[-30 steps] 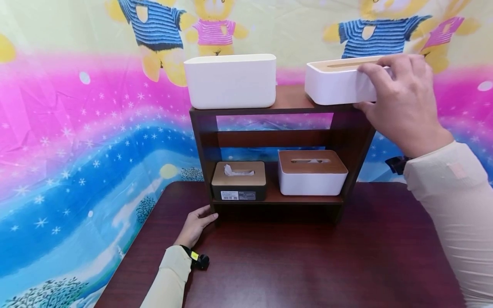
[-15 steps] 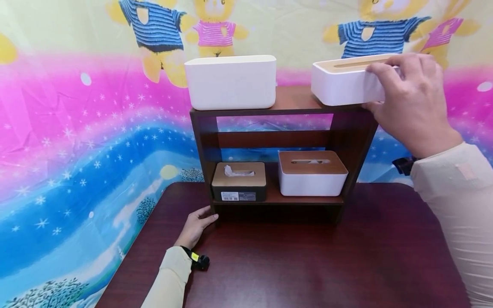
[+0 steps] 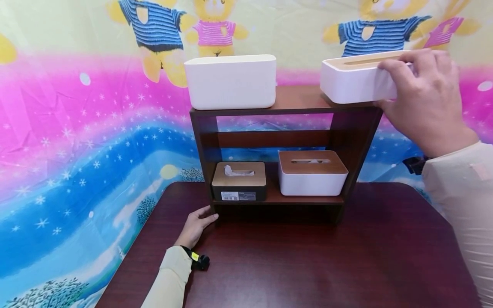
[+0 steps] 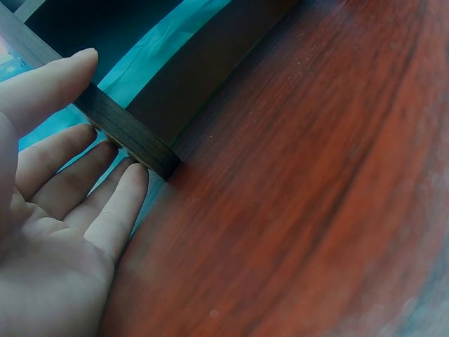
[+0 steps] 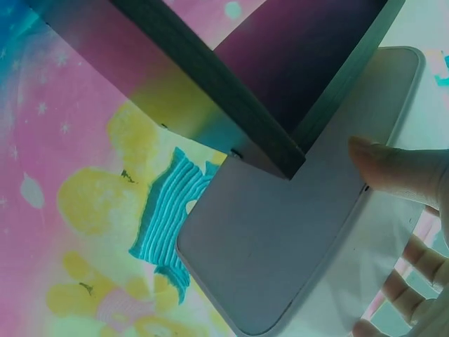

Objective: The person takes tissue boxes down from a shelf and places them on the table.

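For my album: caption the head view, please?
Right hand grips white tissue box at top of brown shelf; left hand touches its leg.

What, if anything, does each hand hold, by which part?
Right hand: the upper wood-topped tissue box, by its right end. Left hand: the brown shelf, low on its left side panel.

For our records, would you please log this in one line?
left hand: touches brown shelf | right hand: holds slotted white box overhanging shelf

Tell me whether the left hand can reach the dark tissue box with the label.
Probably yes, once freed: the left hand holds the shelf by its left foot, near the dark tissue box, and nothing shows in front of that box.
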Demonstrator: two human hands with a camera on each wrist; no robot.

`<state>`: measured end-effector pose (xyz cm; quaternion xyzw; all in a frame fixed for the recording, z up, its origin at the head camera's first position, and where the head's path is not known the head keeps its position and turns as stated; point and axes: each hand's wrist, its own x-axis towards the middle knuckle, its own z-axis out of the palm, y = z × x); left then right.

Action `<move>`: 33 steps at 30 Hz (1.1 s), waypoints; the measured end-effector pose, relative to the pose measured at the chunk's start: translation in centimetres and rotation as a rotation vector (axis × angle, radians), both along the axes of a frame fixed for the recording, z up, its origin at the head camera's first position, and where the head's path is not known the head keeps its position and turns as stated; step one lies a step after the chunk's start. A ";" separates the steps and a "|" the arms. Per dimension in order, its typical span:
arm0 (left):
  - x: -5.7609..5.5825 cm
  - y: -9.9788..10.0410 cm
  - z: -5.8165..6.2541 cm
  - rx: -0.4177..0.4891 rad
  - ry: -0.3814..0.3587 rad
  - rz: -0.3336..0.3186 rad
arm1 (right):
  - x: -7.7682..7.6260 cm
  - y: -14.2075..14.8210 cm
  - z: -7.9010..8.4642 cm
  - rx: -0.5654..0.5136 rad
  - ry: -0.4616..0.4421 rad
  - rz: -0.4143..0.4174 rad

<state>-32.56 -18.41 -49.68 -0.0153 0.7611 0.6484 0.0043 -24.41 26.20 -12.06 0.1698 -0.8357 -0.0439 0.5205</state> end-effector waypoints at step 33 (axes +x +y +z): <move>-0.4 -0.1 -0.2 0.001 -0.011 0.008 | -0.5 2.5 -0.1 -0.041 -0.044 -0.084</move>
